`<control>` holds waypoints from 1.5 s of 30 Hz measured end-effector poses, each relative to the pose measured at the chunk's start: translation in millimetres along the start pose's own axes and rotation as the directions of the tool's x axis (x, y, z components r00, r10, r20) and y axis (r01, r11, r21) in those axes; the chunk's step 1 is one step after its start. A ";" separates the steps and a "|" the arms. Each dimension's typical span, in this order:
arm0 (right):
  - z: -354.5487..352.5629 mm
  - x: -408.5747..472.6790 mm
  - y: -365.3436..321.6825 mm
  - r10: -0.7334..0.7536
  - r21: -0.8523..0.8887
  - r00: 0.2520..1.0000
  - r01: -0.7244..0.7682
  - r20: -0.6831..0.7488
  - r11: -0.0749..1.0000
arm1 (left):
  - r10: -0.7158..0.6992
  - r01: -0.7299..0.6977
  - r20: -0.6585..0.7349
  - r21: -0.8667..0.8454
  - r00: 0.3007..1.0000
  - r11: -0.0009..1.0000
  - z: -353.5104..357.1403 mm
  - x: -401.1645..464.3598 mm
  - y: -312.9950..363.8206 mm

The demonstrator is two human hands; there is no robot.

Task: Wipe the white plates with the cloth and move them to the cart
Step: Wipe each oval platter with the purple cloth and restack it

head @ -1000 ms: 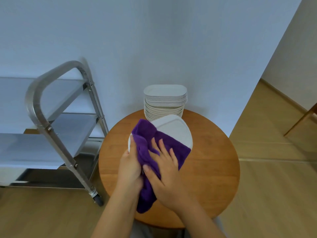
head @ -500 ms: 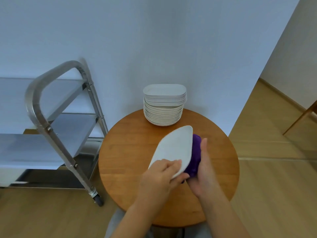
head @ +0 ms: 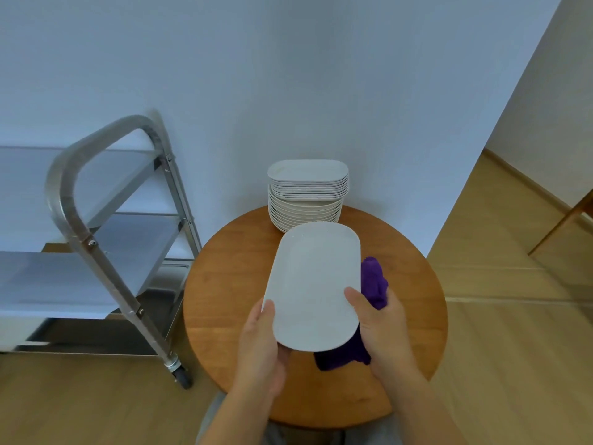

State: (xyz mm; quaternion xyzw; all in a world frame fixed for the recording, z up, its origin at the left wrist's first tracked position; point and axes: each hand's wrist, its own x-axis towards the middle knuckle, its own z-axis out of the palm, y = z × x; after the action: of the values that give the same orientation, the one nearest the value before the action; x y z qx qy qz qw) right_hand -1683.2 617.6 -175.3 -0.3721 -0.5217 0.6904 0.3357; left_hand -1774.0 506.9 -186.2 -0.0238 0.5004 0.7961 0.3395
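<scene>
Both hands hold one white plate (head: 313, 284) face-up over the round wooden table (head: 224, 284), purple cloth (head: 373, 282) under its right side.

Left hand (head: 261, 343) grips the plate's near-left edge: thumb on the top rim, fingers curled beneath & out of sight. Right hand (head: 382, 326) grips the near-right edge w/ thumb on top of the plate; its fingers are underneath w/ the cloth bunched between them & the plate's underside. Cloth pokes out past the right rim & hangs below the near edge. Plate sits between the two hands, long axis pointing away from the person, far end just short of the stack of white plates (head: 308, 194) at the table's back by the wall. Steel cart (head: 106, 220) stands left of the table, well apart from the held plate.
</scene>
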 end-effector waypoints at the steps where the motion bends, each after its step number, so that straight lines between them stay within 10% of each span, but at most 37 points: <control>1: -1.4 0.3 -1.1 -0.051 -0.060 0.998 0.050 -0.026 0.997 | 0.044 -0.044 -0.004 0.004 0.999 0.999 -3.0 0.6 2.0; 11: 12.1 20.2 -2.1 -0.329 -0.408 0.936 0.351 0.126 0.843 | 0.231 -0.246 0.089 0.239 0.969 0.939 -15.7 -1.6 8.4; 15: 33.3 28.5 9.9 -0.184 -0.814 0.939 0.342 0.289 0.469 | 0.284 -0.335 0.202 0.302 0.937 0.893 -15.7 1.5 3.8; 25: 46.7 -6.3 47.9 0.100 -0.657 0.708 0.580 0.699 0.481 | 0.125 -0.102 -0.155 0.153 0.980 0.983 -40.1 48.0 -3.3; 31: 36.9 24.5 40.9 0.012 -0.404 0.971 0.089 0.240 0.910 | 0.048 -0.011 -0.364 0.103 0.930 0.995 -53.6 89.2 -5.2; 37: 32.6 54.3 39.5 0.042 -0.167 0.997 -0.053 -0.071 0.985 | 0.139 0.011 -0.505 0.283 0.851 0.959 -84.3 125.3 -9.2; 45: 54.0 86.6 40.9 0.100 -0.131 0.987 -0.117 -0.127 0.984 | 0.571 0.038 -0.234 0.942 0.787 0.333 -104.5 147.5 -0.6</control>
State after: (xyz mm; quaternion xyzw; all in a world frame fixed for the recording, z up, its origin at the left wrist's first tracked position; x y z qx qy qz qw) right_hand -1776.1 656.6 -219.5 -0.4634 -0.5261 0.6462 0.3016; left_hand -1918.5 498.4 -294.5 0.0352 0.9208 0.3883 -0.0025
